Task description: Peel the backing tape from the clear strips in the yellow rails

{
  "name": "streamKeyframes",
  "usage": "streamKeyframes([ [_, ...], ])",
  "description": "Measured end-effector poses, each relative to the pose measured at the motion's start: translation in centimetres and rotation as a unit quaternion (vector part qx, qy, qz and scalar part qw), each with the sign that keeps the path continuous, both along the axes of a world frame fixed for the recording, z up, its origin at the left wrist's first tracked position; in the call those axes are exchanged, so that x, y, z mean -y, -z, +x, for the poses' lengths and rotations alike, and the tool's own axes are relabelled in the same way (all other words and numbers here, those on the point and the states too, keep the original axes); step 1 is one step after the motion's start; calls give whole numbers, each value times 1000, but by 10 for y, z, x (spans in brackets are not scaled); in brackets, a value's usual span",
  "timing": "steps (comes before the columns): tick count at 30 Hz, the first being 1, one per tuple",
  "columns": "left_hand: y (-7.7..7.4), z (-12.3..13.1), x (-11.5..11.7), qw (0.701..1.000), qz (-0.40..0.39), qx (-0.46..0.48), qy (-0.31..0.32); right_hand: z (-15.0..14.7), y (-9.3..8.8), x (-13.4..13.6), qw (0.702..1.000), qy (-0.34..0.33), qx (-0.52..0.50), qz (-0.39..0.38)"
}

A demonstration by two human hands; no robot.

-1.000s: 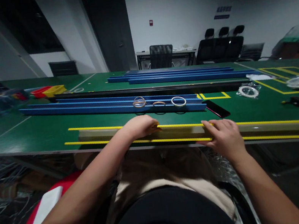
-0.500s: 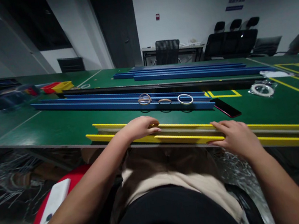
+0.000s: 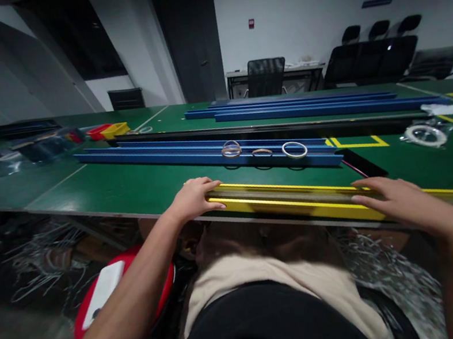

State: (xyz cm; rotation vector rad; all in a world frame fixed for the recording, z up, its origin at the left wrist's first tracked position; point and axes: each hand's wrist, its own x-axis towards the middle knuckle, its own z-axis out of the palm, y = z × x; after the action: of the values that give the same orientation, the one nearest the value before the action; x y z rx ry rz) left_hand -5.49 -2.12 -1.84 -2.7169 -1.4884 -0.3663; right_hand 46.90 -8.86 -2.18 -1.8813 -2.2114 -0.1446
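Observation:
A long yellow channel-shaped rail lies along the near edge of the green table, its open side up. My left hand is at its left end, thumb on the near side and fingers over the far side. Further along, my right hand spans the same rail, fingers on the far edge and thumb near the front edge. Beyond my right hand the rail runs out of view to the right. A dark phone lies just behind it.
Blue rails lie behind, with tape rolls on them. Past those are a long black rail and more blue rails. A wrapped white roll lies right. Red and yellow bins stand left. A red stool is below.
The yellow rail has slid right. My left hand has shifted left onto its end, and my right hand has moved right. The view has turned slightly left.

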Motion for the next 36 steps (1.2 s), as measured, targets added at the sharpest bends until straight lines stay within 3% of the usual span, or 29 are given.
streamKeyframes([
  [4,1,53,14,999,30,-5,20,-106,-11,-2,996,-85,-11,-28],
  [7,2,106,20,999,35,3,39,-158,-6,0,998,-56,13,23],
  [10,3,149,19,998,32,6,49,-167,3,1,994,35,56,91],
  [13,3,166,17,996,29,20,77,-152,10,0,987,75,61,131],
  [17,-2,147,16,989,22,61,132,-134,12,-2,986,82,49,140],
  [21,-2,102,11,987,-3,125,98,-121,12,1,985,105,36,135],
  [25,12,75,4,974,-89,190,88,-110,11,7,983,121,29,134],
  [31,31,81,13,944,-106,299,91,-112,6,11,985,128,24,117],
  [36,30,87,18,968,-66,218,102,-127,2,10,984,139,6,114],
])
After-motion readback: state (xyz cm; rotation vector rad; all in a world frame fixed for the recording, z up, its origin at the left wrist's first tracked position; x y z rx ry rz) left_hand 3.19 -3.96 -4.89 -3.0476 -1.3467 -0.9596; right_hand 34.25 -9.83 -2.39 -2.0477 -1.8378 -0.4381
